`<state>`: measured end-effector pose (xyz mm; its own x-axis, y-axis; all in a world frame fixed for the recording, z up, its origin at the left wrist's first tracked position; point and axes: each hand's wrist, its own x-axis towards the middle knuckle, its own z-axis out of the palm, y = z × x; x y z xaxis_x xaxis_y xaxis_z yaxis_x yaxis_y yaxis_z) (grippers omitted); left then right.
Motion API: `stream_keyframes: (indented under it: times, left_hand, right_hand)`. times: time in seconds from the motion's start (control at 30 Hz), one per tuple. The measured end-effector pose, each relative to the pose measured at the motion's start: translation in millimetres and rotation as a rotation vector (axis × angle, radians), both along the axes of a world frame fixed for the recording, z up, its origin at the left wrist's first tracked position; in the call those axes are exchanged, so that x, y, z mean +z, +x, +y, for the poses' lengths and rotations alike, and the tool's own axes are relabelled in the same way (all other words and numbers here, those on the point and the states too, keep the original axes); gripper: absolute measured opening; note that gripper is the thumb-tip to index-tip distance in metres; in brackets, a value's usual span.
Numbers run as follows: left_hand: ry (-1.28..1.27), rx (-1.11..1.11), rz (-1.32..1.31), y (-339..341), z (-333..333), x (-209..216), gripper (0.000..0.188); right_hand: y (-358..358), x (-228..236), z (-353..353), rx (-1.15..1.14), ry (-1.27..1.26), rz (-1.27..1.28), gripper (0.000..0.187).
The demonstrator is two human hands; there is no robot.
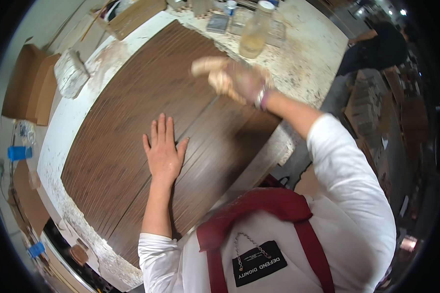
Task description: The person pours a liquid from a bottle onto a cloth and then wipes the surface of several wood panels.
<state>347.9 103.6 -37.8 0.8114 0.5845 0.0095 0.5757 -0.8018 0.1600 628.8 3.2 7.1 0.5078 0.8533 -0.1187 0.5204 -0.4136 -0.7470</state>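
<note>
A large dark-brown wood-grain panel with fine parallel grooves lies on a white, stained worktable. One wider dark line runs across the panel between my hands. My left hand is bare and rests flat on the panel, fingers spread. Above the panel's far right part is my right hand, smeared by motion. It appears to wear a cream and purplish glove, with a bracelet at the wrist. One finger seems to stretch leftward; whether the hand grips anything cannot be made out.
Beyond my right hand stands a glass jar of yellowish liquid, near a grey block. A white wrapped bundle, a cardboard box and a blue cup are at left. Another person is at far right.
</note>
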Motion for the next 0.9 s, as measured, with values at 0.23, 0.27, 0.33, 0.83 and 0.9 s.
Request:
stream_keyframes:
  times: [0.23,0.27,0.33,0.83,0.9]
  left_hand:
    - [0.003,0.009,0.012,3.9,-3.0,6.3,0.063]
    - [0.009,0.001,0.0,3.9,-1.2,7.6,0.063]
    - [-0.002,-0.003,-0.005,1.1,-1.1,5.9,0.062]
    - [0.022,-0.049,-0.027,7.2,-0.7,5.2,0.063]
    - [-0.038,-0.023,-0.003,6.5,-1.5,11.3,0.064]
  right_hand:
    - [49.1,-3.4,-39.3,-0.059,0.026,-0.545,0.025]
    - [28.4,10.0,-42.3,-0.013,-0.136,-0.339,0.026]
    - [31.4,-20.8,-55.1,0.186,-0.049,-0.606,0.033]
    - [100.5,-78.0,-8.2,-0.249,0.481,1.575,0.035]
    - [79.5,-53.1,-5.0,-0.163,0.359,0.93,0.034]
